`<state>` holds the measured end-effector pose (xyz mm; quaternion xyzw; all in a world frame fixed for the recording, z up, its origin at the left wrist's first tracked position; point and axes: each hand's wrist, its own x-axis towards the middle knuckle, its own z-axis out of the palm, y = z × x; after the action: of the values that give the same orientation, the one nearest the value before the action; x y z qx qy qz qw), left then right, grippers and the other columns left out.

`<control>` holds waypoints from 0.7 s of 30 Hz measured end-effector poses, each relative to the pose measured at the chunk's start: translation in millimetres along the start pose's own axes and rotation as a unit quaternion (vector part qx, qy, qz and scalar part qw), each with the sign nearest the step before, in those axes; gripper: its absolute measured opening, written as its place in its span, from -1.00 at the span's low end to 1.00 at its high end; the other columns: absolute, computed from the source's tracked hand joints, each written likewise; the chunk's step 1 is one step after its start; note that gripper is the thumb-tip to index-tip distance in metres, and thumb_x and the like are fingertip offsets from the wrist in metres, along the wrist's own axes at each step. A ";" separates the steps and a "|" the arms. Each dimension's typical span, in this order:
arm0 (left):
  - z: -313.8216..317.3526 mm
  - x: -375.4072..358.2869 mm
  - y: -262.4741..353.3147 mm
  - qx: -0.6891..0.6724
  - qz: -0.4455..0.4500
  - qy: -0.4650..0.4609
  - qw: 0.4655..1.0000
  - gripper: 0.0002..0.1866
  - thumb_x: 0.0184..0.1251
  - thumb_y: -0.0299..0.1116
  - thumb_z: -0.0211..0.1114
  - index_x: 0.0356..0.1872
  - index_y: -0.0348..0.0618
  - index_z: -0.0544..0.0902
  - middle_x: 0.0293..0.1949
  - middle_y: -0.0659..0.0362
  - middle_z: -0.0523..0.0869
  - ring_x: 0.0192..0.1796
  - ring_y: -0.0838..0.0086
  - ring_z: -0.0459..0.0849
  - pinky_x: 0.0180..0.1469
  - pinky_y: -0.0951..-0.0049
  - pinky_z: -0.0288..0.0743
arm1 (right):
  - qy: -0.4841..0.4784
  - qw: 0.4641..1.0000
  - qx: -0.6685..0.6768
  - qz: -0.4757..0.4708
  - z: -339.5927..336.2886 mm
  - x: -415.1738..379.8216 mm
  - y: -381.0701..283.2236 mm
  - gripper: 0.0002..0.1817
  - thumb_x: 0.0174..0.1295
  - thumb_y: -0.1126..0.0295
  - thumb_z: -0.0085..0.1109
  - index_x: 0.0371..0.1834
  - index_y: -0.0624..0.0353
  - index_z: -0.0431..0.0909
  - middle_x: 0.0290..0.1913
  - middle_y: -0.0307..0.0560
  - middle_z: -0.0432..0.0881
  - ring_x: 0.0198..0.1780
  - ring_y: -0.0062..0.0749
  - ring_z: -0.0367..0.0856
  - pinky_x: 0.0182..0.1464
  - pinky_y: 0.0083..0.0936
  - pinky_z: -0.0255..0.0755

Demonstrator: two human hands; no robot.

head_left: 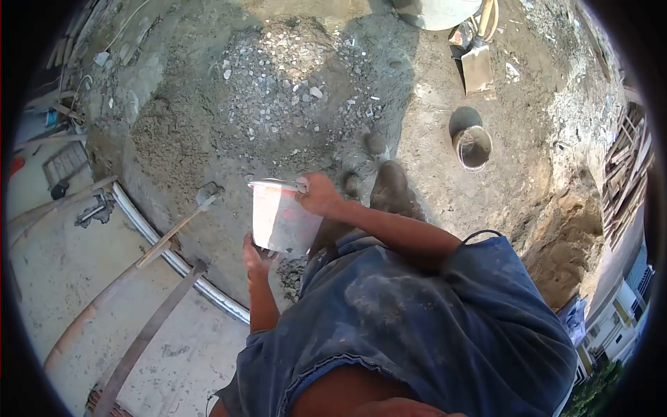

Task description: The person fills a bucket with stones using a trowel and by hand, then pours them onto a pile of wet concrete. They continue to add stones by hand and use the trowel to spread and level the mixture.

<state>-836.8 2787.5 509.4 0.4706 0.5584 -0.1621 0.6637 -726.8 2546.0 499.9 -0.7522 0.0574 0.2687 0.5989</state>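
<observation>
I am gripping the white plastic bucket [281,219], right hand [318,194] clamped on its rim, left hand [256,257] cupping its base, over the grey gravel-and-sand heap [278,97].

Sunlit dirt ground [445,174] with a gravel-and-sand heap [278,90], buildings [618,313] at right.

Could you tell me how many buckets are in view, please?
2: a white bucket held in both hands, and a grey bucket on the ground upper right. Others may be hidden.

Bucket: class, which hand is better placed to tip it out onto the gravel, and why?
Probably the left hand: it cups the base of the bucket, so it could raise it, while the right hand grips the rim and would act as the pivot.
</observation>
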 end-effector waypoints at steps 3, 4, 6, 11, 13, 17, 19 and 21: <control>40.5 -14.2 3.1 0.113 0.096 0.072 0.986 -0.31 0.23 0.23 -0.02 0.25 -0.03 0.32 0.20 0.11 0.38 0.21 0.22 0.33 0.08 -0.13 0.25 | 0.007 0.975 -0.161 -0.154 -10.8 -3.3 -2.0 -0.78 -0.17 0.37 0.26 -0.44 0.25 0.57 -0.46 0.12 0.59 -0.32 0.04 0.60 -0.24 -0.21 0.44; 71.0 -26.8 11.3 0.059 0.047 0.030 0.997 -0.28 0.21 0.26 -0.01 0.23 -0.06 0.32 0.17 0.09 0.38 0.17 0.21 0.36 0.04 -0.11 0.28 | -0.028 0.949 -0.235 -0.209 -17.2 -3.8 -1.7 -0.82 -0.18 0.39 0.24 -0.47 0.20 0.57 -0.42 0.04 0.61 -0.26 -0.08 0.62 -0.18 -0.24 0.41; 122.6 -41.7 16.4 -0.027 -0.060 -0.062 0.996 -0.25 0.24 0.25 0.03 0.22 -0.18 0.26 0.21 0.00 0.33 0.20 0.25 0.38 0.00 -0.02 0.41 | -0.069 0.915 -0.301 -0.260 -33.3 2.2 5.3 -0.86 -0.19 0.40 0.22 -0.49 0.15 0.57 -0.39 -0.04 0.64 -0.20 -0.19 0.64 -0.11 -0.27 0.37; 144.6 40.0 -43.0 -0.043 -0.046 -0.066 0.996 -0.59 0.27 -0.05 0.11 -0.07 -0.18 0.48 -0.15 0.12 0.59 -0.18 0.29 0.60 -0.19 0.25 0.54 | -0.149 0.853 -0.381 -0.325 -46.3 6.9 23.7 -0.80 -0.12 0.31 0.26 -0.40 0.09 0.58 -0.37 -0.20 0.63 -0.15 -0.32 0.61 0.07 -0.33 0.23; 134.0 59.4 -52.4 -0.102 -0.010 -0.046 0.994 -0.73 0.28 -0.25 0.09 -0.15 -0.23 0.53 -0.26 0.14 0.65 -0.27 0.33 0.66 -0.24 0.35 0.58 | -0.166 0.872 -0.318 -0.334 -43.4 19.9 29.8 -0.80 -0.08 0.28 0.26 -0.37 0.08 0.58 -0.37 -0.19 0.63 -0.15 -0.31 0.61 0.09 -0.35 0.22; 88.3 64.8 -76.7 -0.216 0.009 0.114 0.970 -0.76 0.24 -0.34 0.10 -0.16 -0.26 0.54 -0.23 0.09 0.68 -0.25 0.33 0.67 -0.19 0.32 0.60 | -0.022 0.963 -0.128 -0.237 -53.6 105.4 40.2 -0.73 0.03 0.23 0.27 -0.23 0.08 0.56 -0.23 -0.09 0.65 -0.10 -0.19 0.60 0.05 -0.26 0.29; 45.5 72.9 -104.9 -0.252 0.013 0.153 0.955 -0.77 0.24 -0.35 0.11 -0.16 -0.26 0.54 -0.21 0.04 0.66 -0.23 0.34 0.66 -0.16 0.33 0.62 | 0.042 0.993 -0.108 -0.011 -51.8 182.9 93.7 -0.71 0.10 0.24 0.17 -0.13 0.08 0.53 -0.14 -0.10 0.62 -0.06 -0.13 0.58 -0.01 -0.07 0.28; -31.9 82.7 -138.7 -0.349 -0.007 0.070 0.934 -0.78 0.21 -0.36 0.15 -0.18 -0.26 0.54 -0.25 0.01 0.63 -0.22 0.36 0.63 -0.18 0.41 0.65 | 0.036 0.971 -0.212 0.108 -41.3 256.3 155.3 -0.56 0.11 0.28 0.15 0.09 0.06 0.41 0.01 0.02 0.57 0.06 -0.05 0.54 0.08 -0.06 0.33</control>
<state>-931.5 2768.9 376.0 0.2154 0.6280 0.0720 0.7443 -558.7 2525.0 249.2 -0.8606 0.1016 0.3108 0.3905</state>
